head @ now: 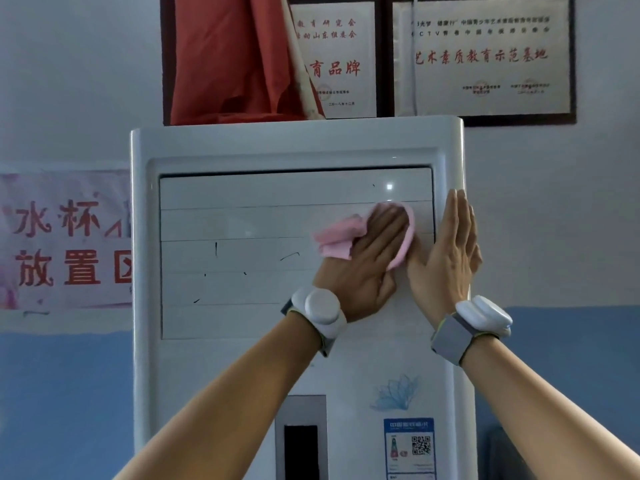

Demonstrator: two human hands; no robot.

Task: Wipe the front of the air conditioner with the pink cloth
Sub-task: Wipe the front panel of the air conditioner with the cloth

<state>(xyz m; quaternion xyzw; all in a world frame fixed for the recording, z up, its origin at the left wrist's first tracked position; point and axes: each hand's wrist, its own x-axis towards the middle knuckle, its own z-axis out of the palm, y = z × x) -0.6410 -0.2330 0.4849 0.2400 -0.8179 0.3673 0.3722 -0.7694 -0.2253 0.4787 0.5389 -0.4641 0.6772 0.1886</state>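
Note:
A tall white floor-standing air conditioner (242, 150) fills the middle of the view, its closed louver panel (225, 289) facing me. My left hand (367, 261) lies flat on the pink cloth (334, 237) and presses it against the right part of the louvers. The cloth sticks out to the left of the fingers and around their tips. My right hand (446, 258) is open, fingers straight, with its palm against the unit's right edge, holding nothing. A few short dark marks (216, 249) show on the louvers left of the cloth. Both wrists carry white bands.
A red flag (235, 57) hangs over the unit's top, in front of framed plaques (481, 53) on the wall. A paper sign (65, 240) with red characters is on the wall to the left. Lower on the unit are a dark display slot (301, 445) and a blue label (408, 448).

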